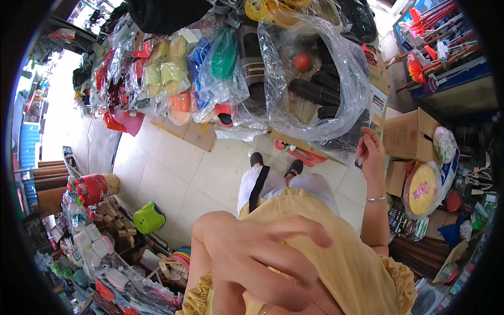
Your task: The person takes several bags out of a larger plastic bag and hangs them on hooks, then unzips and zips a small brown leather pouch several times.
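Close to the camera, my left hand (pixel 264 256) is raised before my chest, fingers bent and apart, holding nothing. My right hand (pixel 370 153) hovers by the right front corner of the display, its fingers loosely curled and nothing plainly held. Just left of it lies a large clear plastic bag (pixel 356 78), its mouth spread in a ring. Black rolled or footwear-like items (pixel 315 90) and a red ball (pixel 302 62) show inside that ring. Dark slippers (pixel 252 67) bearing writing and green wrapped footwear (pixel 224 55) lie farther left.
Yellow clogs (pixel 275 12) sit at the display's back. On my right stand a cardboard box (pixel 405 130) and a round yellow floral item (pixel 422 189) in plastic. A green stool (pixel 149 217) stands on the tiled floor (pixel 173 169) at left. A red basket (pixel 303 153) is under the display's edge.
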A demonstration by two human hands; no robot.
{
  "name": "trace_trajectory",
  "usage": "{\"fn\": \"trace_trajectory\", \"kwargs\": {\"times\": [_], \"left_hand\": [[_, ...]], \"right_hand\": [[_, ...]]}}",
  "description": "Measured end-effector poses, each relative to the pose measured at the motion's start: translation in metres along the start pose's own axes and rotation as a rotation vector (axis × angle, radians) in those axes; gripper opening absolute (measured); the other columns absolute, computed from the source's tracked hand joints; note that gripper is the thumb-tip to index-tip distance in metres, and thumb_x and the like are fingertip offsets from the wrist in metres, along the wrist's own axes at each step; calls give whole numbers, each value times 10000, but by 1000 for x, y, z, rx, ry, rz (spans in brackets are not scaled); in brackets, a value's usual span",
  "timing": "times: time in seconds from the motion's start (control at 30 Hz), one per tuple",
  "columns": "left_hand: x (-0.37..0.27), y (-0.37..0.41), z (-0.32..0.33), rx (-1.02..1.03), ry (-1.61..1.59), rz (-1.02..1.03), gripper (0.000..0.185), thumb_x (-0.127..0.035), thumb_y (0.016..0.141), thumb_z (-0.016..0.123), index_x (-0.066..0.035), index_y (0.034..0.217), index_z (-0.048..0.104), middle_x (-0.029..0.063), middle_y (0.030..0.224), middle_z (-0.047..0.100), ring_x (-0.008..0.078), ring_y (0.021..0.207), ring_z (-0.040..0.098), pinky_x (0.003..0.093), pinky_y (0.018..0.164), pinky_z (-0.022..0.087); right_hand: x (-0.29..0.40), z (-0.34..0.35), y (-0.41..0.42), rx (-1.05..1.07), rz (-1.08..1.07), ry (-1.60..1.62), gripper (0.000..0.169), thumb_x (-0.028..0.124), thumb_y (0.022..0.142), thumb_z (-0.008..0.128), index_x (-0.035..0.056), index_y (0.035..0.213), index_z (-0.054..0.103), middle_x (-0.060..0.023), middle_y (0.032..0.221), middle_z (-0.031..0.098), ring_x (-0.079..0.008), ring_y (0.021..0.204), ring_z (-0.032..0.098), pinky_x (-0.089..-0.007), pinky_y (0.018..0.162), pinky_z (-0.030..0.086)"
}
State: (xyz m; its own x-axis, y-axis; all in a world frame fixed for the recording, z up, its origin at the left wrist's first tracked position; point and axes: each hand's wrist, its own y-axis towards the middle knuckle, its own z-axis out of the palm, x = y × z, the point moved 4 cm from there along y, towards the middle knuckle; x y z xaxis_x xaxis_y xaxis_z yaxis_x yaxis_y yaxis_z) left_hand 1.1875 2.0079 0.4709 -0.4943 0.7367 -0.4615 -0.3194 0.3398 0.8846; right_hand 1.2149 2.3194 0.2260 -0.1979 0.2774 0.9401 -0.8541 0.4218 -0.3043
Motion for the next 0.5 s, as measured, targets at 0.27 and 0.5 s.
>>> {"fn": "trace_trajectory", "kwargs": {"times": [0.27,0.5], "left_hand": [[147,-85,-127,-249,593,-924,487,38,805,622,-24,1278,523,136,1172,591,262,1119,580,349,975,447],[286,-124,-114,308,1178,-835,553,-125,756,745,-70,1272,554,169,1183,580,387,1092,555,440,927,488]], "right_hand": [[18,66,32,-118,-297,-156,376,163,952,628,21,1287,532,-15,1110,618,-76,910,566,-227,793,460],[53,33,20,-191,-288,128,102,128,981,563,71,1041,623,58,813,573,-16,661,484,-186,571,392]]}}
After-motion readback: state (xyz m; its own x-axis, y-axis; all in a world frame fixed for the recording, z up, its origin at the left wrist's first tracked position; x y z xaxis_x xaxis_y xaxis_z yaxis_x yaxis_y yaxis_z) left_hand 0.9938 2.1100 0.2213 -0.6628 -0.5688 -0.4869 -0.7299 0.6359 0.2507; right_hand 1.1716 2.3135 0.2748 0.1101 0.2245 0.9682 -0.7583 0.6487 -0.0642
